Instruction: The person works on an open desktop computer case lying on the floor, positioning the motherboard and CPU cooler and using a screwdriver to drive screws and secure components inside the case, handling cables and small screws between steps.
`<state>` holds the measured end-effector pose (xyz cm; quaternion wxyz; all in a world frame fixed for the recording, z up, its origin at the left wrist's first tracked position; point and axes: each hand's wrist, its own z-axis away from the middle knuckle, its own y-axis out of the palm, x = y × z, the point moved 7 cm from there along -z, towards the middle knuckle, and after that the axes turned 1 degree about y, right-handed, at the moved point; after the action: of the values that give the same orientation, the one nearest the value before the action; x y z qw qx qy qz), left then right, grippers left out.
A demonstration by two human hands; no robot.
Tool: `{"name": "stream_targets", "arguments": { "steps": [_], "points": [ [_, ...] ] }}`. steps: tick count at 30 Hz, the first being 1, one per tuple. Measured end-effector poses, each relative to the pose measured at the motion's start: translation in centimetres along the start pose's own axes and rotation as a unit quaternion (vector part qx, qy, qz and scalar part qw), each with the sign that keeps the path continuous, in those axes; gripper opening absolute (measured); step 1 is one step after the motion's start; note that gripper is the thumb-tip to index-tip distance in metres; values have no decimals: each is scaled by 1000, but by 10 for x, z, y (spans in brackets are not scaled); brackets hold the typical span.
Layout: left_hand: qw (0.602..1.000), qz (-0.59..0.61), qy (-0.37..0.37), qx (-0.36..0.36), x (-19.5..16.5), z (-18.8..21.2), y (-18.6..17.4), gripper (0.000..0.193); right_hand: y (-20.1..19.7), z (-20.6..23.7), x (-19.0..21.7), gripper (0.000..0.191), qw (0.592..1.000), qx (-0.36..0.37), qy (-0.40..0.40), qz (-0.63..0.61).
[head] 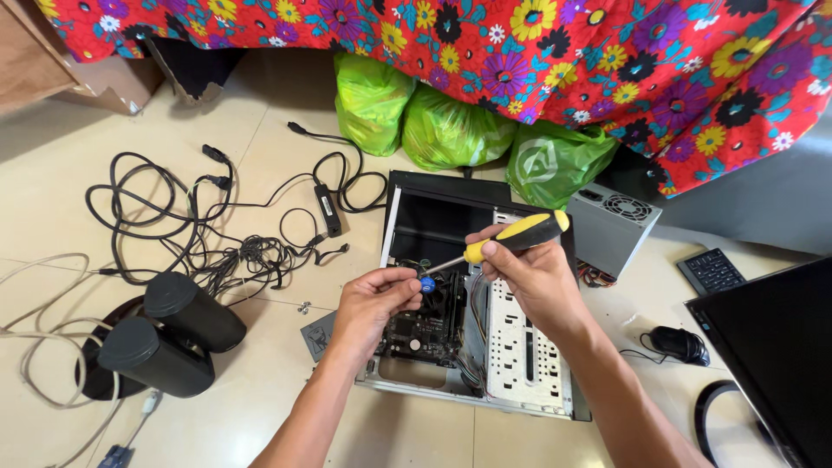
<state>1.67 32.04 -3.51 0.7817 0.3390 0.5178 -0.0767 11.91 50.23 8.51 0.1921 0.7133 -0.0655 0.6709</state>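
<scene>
An open desktop computer case (pixel 529 364) lies on the tiled floor, its motherboard (pixel 429 325) exposed. My right hand (pixel 533 273) grips a yellow-and-black screwdriver (pixel 516 236), its tip pointing left and down. My left hand (pixel 373 303) pinches a small blue part (pixel 427 284) right at the screwdriver's tip, above the motherboard. Both hands hover over the middle of the case.
A grey power supply (pixel 611 225) stands right of the case. Three green plastic bags (pixel 446 130) sit under a flowered red cloth (pixel 555 52). Tangled black cables (pixel 217 234) and two dark speakers (pixel 173 334) lie left. A monitor (pixel 771 347), mouse (pixel 680 344) and keypad (pixel 711 270) are right.
</scene>
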Motion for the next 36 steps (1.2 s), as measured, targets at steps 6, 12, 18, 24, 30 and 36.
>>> {"name": "stream_targets", "arguments": {
  "steps": [6,12,18,24,30,36],
  "points": [
    [999,16,4,38,-12,9,7,27,2,10,5,24,999,10,-11,-38],
    [998,26,8,62,-21,15,11,28,4,16,8,24,997,19,-4,-72],
    [995,69,-23,74,-20,18,10,27,0,15,6,23,996,20,5,-89],
    [995,54,-39,73,-16,18,9,26,-1,17,-2,23,996,23,1,-88],
    [997,25,-16,74,-14,19,12,26,-3,17,-2,21,998,-57,-17,-10],
    [996,63,7,64,-12,17,18,27,-2,24,2,21,987,-154,-37,37]
  ]
}}
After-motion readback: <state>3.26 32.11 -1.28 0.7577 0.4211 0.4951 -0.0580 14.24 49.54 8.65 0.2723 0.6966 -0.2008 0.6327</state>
